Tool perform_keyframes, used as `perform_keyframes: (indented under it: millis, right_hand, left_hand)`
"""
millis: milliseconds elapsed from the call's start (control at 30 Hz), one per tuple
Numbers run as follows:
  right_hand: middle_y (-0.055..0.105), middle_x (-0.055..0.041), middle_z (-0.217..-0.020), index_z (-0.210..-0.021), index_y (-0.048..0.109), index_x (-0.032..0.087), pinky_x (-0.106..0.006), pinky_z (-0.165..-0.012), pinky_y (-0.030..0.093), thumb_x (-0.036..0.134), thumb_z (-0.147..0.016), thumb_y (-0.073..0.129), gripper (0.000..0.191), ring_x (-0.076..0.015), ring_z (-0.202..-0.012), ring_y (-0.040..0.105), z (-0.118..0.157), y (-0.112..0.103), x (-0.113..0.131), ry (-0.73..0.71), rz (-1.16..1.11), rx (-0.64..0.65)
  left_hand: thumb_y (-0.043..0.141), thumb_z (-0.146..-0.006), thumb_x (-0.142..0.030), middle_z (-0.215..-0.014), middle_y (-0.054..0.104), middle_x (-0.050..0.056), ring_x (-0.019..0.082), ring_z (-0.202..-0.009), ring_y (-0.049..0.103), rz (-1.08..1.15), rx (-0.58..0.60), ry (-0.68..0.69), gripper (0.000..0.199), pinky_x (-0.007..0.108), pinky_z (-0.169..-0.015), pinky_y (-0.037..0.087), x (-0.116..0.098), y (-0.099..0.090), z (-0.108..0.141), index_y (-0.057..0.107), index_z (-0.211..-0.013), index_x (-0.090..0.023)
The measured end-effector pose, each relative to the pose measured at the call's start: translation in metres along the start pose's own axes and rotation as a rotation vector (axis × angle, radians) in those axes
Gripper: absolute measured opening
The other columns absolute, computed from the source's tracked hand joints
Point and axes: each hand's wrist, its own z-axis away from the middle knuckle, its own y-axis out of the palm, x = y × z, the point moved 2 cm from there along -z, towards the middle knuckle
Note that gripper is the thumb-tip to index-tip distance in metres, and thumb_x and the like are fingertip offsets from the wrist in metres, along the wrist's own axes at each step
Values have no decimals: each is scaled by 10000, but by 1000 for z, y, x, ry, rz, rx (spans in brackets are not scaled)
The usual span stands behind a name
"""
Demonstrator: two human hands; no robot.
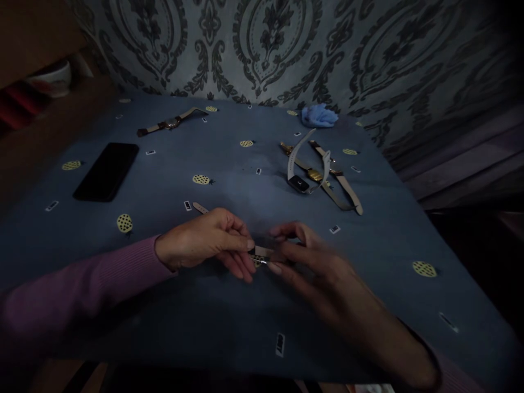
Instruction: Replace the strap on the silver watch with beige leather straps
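Observation:
Over the near middle of the table, my left hand (223, 240) pinches a wristwatch strap (262, 251) between thumb and fingers. The strap's pale, pointed end (200, 208) sticks out behind that hand, and the watch's middle is hidden by my fingers. From the right, my right hand (313, 262) closes its fingertips on the other end of the strap, where a small shiny metal piece (260, 260) shows. Its upper fingers are curled and slightly smeared by motion.
A black phone (107, 171) lies at the left. Behind it rests a brown-strapped watch (171, 123). To the right are a white-strapped smartwatch (298, 183), a gold watch (314, 174) and another strap watch (347, 191). A crumpled blue cloth (319, 115) sits near the wall.

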Motion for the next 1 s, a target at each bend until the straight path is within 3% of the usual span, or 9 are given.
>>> perform_keyframes:
  millis: [67, 233, 600, 1000]
  right_hand:
    - [626, -74, -957, -754, 612, 208, -315, -770, 498, 187, -904, 493, 191, -204, -941, 600, -1, 1, -1, -6, -68, 52]
    - [606, -9, -718, -748, 558, 202, -254, -610, 461, 217, -933, 460, 209, -140, -652, 581, -1, 4, -3, 45, -157, 162]
    - [552, -1, -727, -784, 514, 206, -269, -620, 433, 276, -950, 436, 197, -145, -667, 532, 10, 11, -7, 166, -231, 176]
    - [503, 12, -711, -767, 509, 204, -258, -606, 405, 322, -945, 442, 224, -139, -660, 493, 11, 11, -14, 225, -339, 228]
  left_hand:
    - [622, -859, -198, -650, 715, 56, 132, -586, 698, -3, -7, -5, 153, 198, -558, 545, 0, 1, 0, 603, -750, -93]
    - [647, -843, -232, -648, 713, 50, 142, -596, 700, -17, 3, -20, 171, 219, -575, 553, 2, 1, 0, 606, -746, -97]
    - [586, -872, -178, -666, 720, 58, 141, -593, 704, -28, 36, -12, 142, 205, -553, 543, 7, 2, -1, 597, -752, -102]
    - [625, -855, -251, -660, 711, 49, 144, -600, 700, -22, 50, -45, 191, 219, -564, 535, 6, 7, -3, 552, -736, -120]
